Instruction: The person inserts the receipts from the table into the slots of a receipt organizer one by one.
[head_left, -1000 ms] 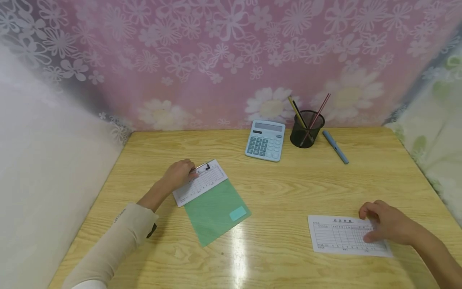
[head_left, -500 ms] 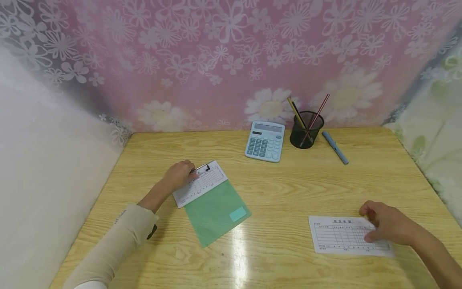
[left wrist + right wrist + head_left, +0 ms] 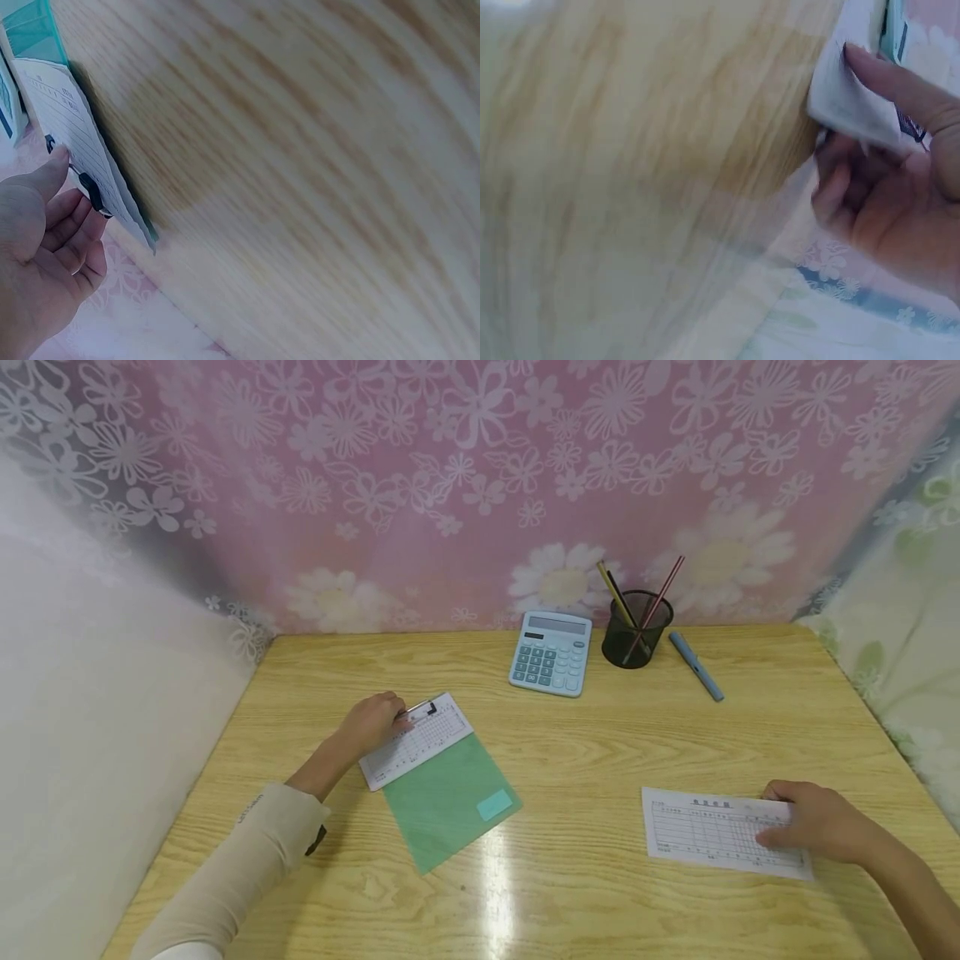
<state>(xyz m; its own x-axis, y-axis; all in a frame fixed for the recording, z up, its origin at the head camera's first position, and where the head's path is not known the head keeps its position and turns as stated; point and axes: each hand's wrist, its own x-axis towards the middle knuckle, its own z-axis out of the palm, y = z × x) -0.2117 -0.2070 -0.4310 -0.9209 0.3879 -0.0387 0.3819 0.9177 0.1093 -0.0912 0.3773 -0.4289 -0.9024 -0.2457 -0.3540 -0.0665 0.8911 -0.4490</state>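
A green clipboard [image 3: 450,806] lies slanted on the table at the left, a printed form [image 3: 427,742] across its top end. My left hand [image 3: 365,724] grips it at that end; in the left wrist view the thumb presses on the metal clip [image 3: 91,193] with its black ends, and the fingers curl beneath. Over at the right, my right hand [image 3: 828,822] pinches a loose printed form [image 3: 705,828] by its right end. The right wrist view shows the thumb on top of this paper [image 3: 847,97] and the fingers under it, slightly blurred.
Towards the back of the wooden table [image 3: 570,760] lies a blue calculator [image 3: 551,653]. Beside it stands a black mesh pen holder [image 3: 636,639] with pencils, then a blue pen [image 3: 697,666]. A flowered pink backdrop [image 3: 450,510] rises behind the table.
My right hand's fingers have closed on the loose form, whose right part now sits a little higher and tilted. The left hand and clipboard have stayed in place.
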